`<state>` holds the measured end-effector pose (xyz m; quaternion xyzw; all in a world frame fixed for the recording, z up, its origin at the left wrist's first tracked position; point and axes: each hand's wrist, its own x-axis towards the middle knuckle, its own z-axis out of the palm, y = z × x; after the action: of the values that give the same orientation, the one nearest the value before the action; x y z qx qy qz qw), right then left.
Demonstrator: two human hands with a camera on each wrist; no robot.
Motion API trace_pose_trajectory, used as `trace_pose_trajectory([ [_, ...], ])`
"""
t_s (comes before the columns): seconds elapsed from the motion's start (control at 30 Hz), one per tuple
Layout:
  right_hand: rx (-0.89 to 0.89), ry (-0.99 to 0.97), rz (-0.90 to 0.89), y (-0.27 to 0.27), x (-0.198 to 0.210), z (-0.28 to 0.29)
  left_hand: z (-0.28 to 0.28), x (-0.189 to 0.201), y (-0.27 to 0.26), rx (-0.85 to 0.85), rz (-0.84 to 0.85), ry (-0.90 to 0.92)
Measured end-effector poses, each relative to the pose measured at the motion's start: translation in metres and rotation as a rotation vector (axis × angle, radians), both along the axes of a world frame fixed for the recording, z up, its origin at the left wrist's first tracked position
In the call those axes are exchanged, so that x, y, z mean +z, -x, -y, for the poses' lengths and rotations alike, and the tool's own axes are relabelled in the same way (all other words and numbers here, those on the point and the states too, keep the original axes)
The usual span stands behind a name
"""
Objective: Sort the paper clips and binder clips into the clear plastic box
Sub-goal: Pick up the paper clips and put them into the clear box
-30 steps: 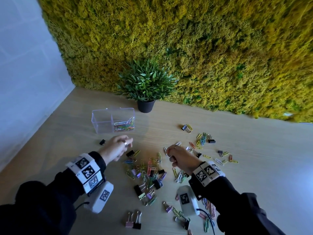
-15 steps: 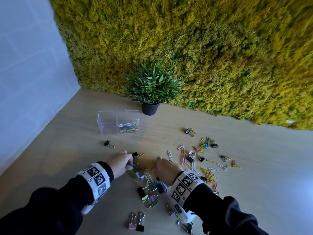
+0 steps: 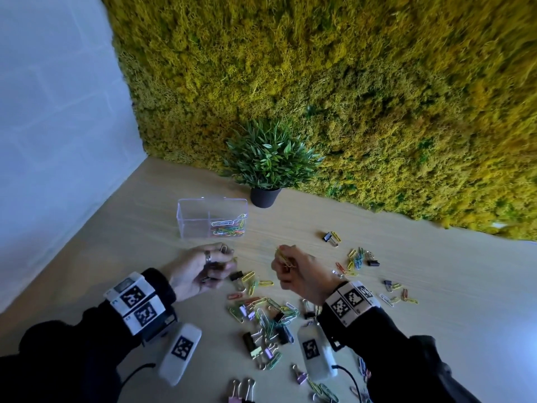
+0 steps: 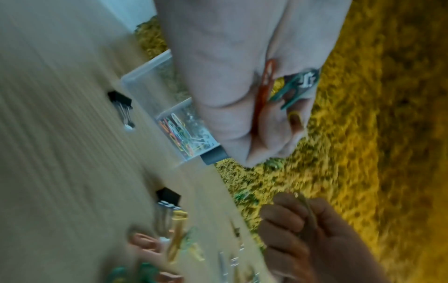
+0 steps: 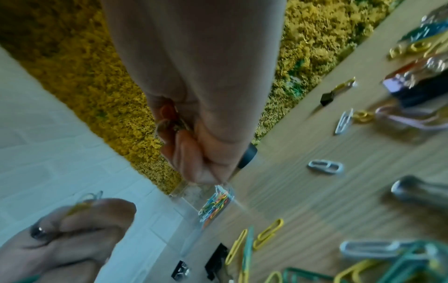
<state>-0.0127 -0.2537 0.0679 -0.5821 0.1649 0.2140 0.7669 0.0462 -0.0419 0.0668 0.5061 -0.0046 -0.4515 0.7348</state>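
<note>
Clear plastic, divided in two, the small rectangular box [image 3: 212,218] stands on the pale wooden table [image 3: 436,286] near the black-potted green plant [image 3: 268,167]; its right compartment holds a tangle of coloured wire paper clips [image 3: 228,226], while the left one looks bare.

The left hand [image 3: 200,270] is curled closed just short of the box, and the left wrist view shows an orange paper clip [image 4: 263,95] and a green one [image 4: 288,93] trapped against the palm, with a wire loop poking out past the fingertips. The right hand [image 3: 299,271] is likewise closed, pinching a yellow paper clip [image 3: 283,257] that sticks up between thumb and forefinger; whether more clips lie inside the fist I cannot tell.

Most of the work looks undone: loose paper clips and black, pink and gold metal binder clips [image 3: 261,341] are strewn on the table between and behind the wrists.

The likeliest slip is in the sorting. A handful released over the divider could drop clips into the wrong compartment, or a binder clip could ride along unnoticed among the wire ones. Clips held loosely in a fist may also snag on each other and spill short of the rim. The box is light and unanchored, so a knock from a knuckle could push or tip it.
</note>
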Motion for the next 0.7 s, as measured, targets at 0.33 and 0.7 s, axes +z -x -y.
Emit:
trace_pose_trajectory([
  [0.33, -0.203, -0.203, -0.150, -0.050, 0.005, -0.029, 0.010, 0.010, -0.027, 0.059, -0.277, 0.227],
  [0.7, -0.461, -0.156, -0.121, -0.126, 0.030, -0.055, 0.014, 0.036, -0.084, 0.463, -0.369, 0.133],
])
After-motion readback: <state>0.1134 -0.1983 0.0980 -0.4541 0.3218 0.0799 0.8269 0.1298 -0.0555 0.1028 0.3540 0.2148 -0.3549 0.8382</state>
